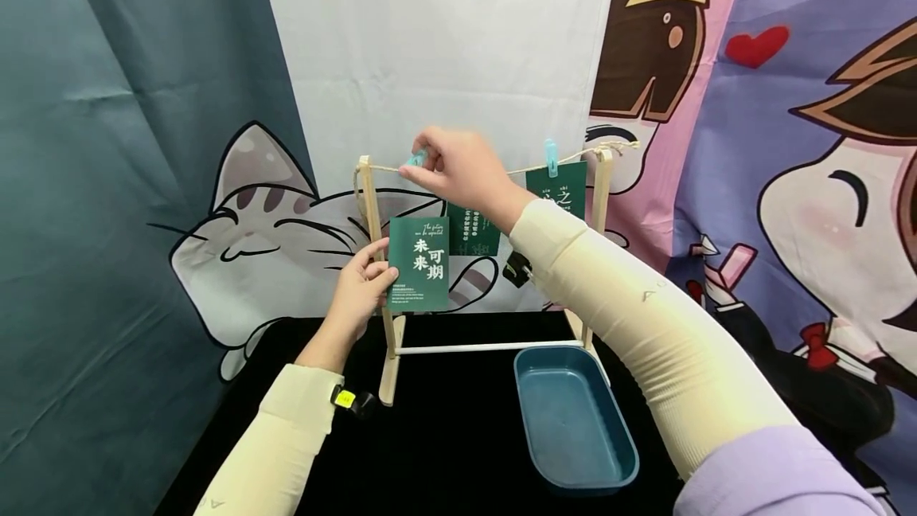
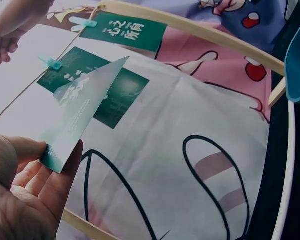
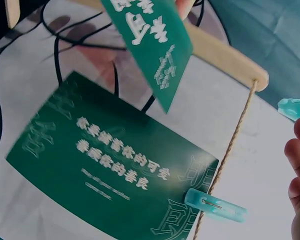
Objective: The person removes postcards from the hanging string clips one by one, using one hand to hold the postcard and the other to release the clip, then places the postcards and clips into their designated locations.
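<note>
My left hand (image 1: 364,285) pinches a dark green card (image 1: 419,265) with white lettering by its left edge, beside the rack's left post (image 1: 372,213). In the head view the card is upright, below the rope (image 1: 383,169). Above it, my right hand (image 1: 462,170) pinches a light-blue clothespin (image 1: 417,158) close to the rope. The right wrist view shows this clothespin (image 3: 292,107) at the fingertips, apart from the rope. A second green card (image 3: 110,160) hangs from the rope by another clothespin (image 3: 215,206). A third green card (image 1: 559,181) hangs near the right post, partly behind my forearm.
The wooden rack stands on a black-covered table (image 1: 444,436), with a white crossbar (image 1: 490,348) low between its posts. A blue plastic basin (image 1: 523,412) sits in front of its right side. Behind hangs a cartoon-printed cloth (image 1: 444,38).
</note>
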